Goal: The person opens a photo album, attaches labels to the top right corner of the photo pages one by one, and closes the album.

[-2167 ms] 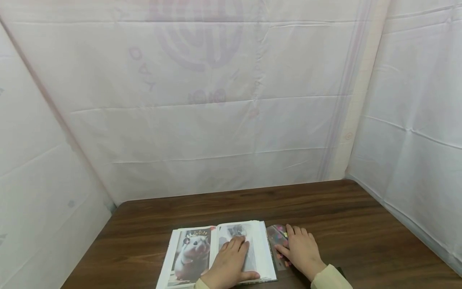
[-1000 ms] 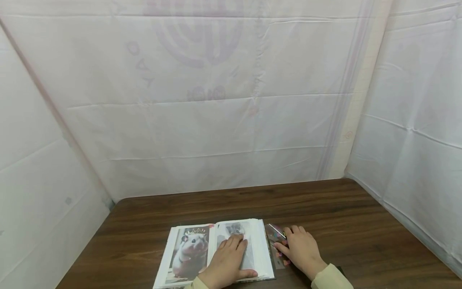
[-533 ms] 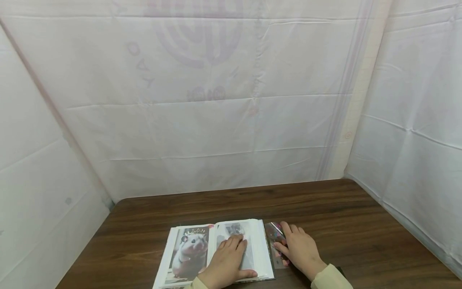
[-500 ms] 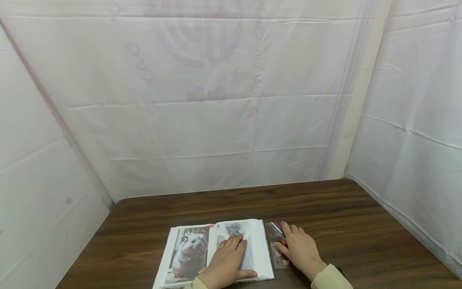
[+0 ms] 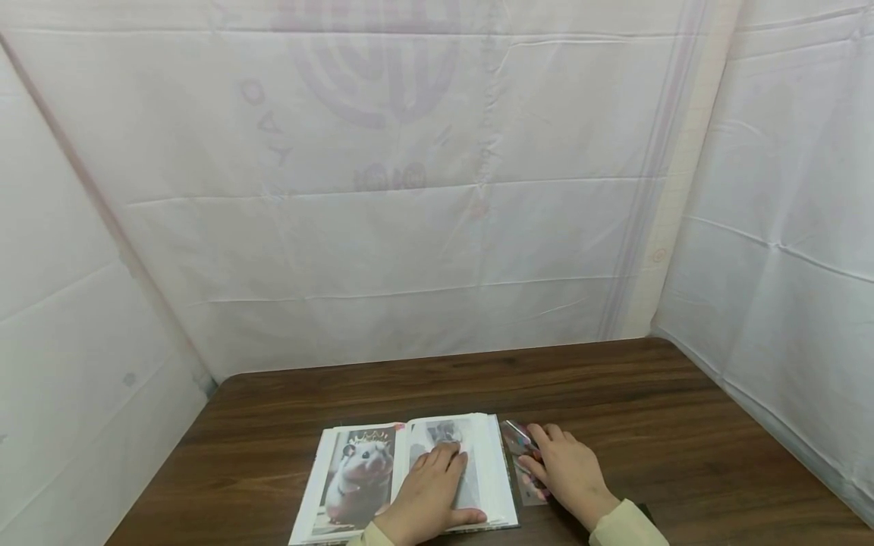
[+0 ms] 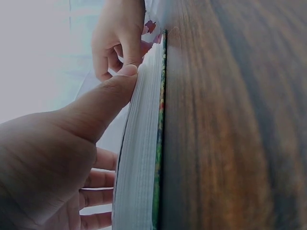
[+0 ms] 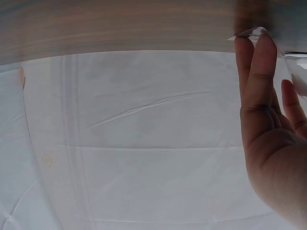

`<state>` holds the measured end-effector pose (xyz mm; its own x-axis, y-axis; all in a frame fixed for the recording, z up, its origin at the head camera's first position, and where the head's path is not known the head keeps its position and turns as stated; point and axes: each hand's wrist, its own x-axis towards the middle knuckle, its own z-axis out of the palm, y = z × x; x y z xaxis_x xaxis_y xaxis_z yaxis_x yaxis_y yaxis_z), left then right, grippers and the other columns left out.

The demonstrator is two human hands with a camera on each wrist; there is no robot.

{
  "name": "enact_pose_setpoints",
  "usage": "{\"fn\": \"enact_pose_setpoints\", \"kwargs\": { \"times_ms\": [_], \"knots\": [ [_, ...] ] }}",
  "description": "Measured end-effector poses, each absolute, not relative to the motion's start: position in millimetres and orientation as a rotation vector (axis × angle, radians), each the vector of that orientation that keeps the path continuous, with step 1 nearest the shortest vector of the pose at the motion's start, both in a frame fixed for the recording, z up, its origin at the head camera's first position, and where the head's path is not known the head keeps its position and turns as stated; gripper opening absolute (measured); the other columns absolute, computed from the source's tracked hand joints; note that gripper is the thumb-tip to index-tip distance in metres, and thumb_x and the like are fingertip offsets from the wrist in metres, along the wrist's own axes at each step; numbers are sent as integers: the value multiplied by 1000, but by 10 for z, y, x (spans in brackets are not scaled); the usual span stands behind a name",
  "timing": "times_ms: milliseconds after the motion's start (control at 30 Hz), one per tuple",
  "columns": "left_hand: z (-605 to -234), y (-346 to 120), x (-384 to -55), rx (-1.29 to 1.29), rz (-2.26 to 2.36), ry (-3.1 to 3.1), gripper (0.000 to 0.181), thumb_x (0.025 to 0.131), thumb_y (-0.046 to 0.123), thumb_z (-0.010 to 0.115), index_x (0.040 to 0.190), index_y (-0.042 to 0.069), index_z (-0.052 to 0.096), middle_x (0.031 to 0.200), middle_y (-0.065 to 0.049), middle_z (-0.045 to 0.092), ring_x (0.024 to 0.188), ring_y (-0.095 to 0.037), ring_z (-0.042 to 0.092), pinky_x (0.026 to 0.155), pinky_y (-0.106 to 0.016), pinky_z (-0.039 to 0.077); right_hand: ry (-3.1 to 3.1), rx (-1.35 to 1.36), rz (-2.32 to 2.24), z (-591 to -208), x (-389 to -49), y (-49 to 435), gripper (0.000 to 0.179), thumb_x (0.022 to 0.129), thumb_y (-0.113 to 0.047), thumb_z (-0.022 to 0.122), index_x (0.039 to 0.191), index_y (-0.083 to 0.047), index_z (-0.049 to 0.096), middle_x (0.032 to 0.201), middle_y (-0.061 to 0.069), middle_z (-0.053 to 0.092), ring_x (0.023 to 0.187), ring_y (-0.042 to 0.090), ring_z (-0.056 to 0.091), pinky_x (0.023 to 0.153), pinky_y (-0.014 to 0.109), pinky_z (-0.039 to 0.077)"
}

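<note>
An open book point(image 5: 501, 485) lies near the table's front, its left page carrying a hamster picture point(image 5: 360, 474) with a crown. My left hand point(image 5: 429, 493) rests on the right page, fingers extended over a greyish picture point(image 5: 471, 485); in the left wrist view the thumb point(image 6: 103, 103) lies along the page-block edge. Just right of the book, my right hand point(image 5: 570, 470) pinches a clear plastic sheet point(image 5: 517, 437) with small colourful shapes, bending it up between thumb and fingers. The right wrist view shows a bit of the clear plastic point(image 7: 254, 32) at the fingertips.
The dark wood-grain table point(image 5: 410, 390) reaches back to white cloth sheeting point(image 5: 382, 250), which also stands at both sides. A small dark object point(image 5: 646, 513) shows partly behind the right sleeve point(image 5: 624, 525).
The plastic sheet lay flatter under my right hand at first; now it is bent up, with a bright glint on it. The left hand stays on the page.
</note>
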<state>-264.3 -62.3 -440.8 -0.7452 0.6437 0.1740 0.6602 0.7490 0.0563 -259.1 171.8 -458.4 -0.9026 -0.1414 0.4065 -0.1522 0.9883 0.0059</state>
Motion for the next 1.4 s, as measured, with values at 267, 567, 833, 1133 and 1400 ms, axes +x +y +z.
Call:
{"fn": "enact_pose_setpoints", "kwargs": {
  "times_ms": [267,567,833,1133,1400],
  "knots": [
    [-4329,-462,-2705,-1003,-258,-2660,62,77,61,52,115,13,57,119,-5,55,111,-21,52,91,-40,45,-2691,222,-9,-4599,-2589,1762,43,78,-49,61,103,-15,56,91,3,64,73,14,62,52,21,49],
    [-4312,-135,-2898,-1018,-261,-2233,30,70,36,74,94,22,64,95,10,61,91,-6,57,85,-25,47,-2622,253,-28,-4606,-2527,1716,35,75,-47,65,90,-15,58,77,-5,60,65,9,57,47,18,42],
    [-4367,4,-2969,-1037,-316,-2274,30,71,35,72,97,24,64,96,13,62,93,-5,55,79,-20,44,-2589,280,-48,-4575,-2503,1646,34,74,-46,66,86,-16,57,74,-6,58,64,8,56,49,18,44],
    [-4478,-3,-3024,-1000,-410,-2296,27,68,37,73,90,25,66,93,12,61,90,-6,52,78,-22,42,-2492,353,-70,-4584,-2487,1614,36,71,-47,70,80,-15,57,64,-10,52,54,2,48,46,11,39],
    [-4485,-5,-3043,-990,-505,-2335,25,68,38,72,89,25,66,89,13,58,85,-4,49,79,-20,41,-2445,367,-26,-4575,-2511,1608,33,69,-42,73,78,-16,54,63,-11,51,53,1,46,44,11,36]
  ]
}}
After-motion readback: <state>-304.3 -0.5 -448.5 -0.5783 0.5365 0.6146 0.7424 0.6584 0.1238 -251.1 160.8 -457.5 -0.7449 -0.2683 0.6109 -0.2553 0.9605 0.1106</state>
